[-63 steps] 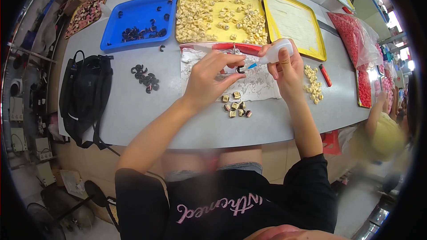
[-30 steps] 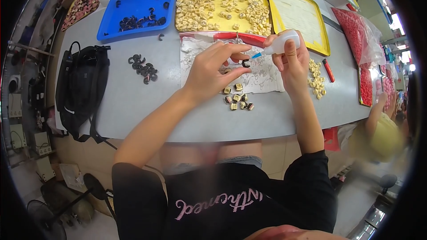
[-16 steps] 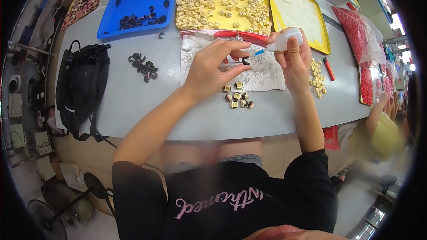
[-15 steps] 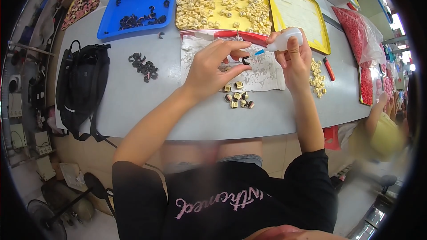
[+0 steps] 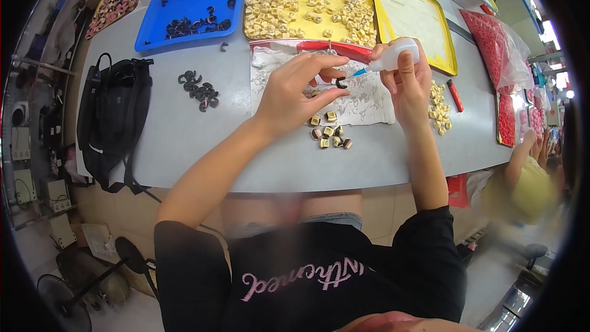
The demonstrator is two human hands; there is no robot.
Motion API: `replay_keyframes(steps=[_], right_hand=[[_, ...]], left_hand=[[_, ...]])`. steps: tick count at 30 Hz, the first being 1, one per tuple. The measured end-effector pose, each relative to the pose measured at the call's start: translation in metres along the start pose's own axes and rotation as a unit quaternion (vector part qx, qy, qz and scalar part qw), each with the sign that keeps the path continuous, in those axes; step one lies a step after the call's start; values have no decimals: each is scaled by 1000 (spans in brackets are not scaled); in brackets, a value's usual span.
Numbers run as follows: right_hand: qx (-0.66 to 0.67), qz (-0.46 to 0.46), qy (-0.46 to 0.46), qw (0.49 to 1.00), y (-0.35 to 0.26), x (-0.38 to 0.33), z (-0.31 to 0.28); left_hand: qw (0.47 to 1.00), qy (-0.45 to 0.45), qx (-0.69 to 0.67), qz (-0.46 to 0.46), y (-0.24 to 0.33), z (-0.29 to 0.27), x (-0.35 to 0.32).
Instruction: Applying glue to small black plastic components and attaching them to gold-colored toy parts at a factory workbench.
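Between the thumb and fingers of my left hand [image 5: 295,86] is a small black C-shaped piece [image 5: 341,83]. My right hand [image 5: 407,80] grips a white squeeze bottle [image 5: 396,55] with a blue needle tip [image 5: 359,72]. The tip points left and down and meets the black piece, or nearly so; I cannot tell if they touch. Beneath both hands lies a stained white cloth [image 5: 264,64]. Just nearer to me sit several cream blocks with black pieces on them [image 5: 329,131]. Loose black C-shaped pieces [image 5: 200,91] lie to the left, and a small pile of cream blocks [image 5: 439,107] to the right.
Across the back stand a blue tray [image 5: 153,24] of black pieces, a yellow tray [image 5: 301,9] of cream blocks and a yellow-rimmed tray [image 5: 409,18]. A black bag [image 5: 117,117] rests at the left edge. A red marker-like stick [image 5: 455,95] and bagged red pieces [image 5: 491,37] are rightward.
Almost nothing differs. Both hands keep their pose, with the bottle tip at the black piece; the whole view has shifted very slightly.
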State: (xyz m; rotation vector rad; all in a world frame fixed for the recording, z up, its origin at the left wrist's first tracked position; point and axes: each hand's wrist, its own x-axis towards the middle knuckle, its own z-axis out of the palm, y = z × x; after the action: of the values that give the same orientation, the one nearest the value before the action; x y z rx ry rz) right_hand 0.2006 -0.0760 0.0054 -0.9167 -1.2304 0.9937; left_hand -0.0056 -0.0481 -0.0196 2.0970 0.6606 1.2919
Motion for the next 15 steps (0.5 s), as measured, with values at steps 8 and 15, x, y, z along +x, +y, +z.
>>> replay_keyframes(steps=[8,15], right_hand=[[4,-3,-8,1000,0,-1,1],[0,-5,-15,1000,2,-1,2]], left_hand=[[1000,-5,4,-2,0,0,0],[1000,-5,5,1,-1,0,-1]])
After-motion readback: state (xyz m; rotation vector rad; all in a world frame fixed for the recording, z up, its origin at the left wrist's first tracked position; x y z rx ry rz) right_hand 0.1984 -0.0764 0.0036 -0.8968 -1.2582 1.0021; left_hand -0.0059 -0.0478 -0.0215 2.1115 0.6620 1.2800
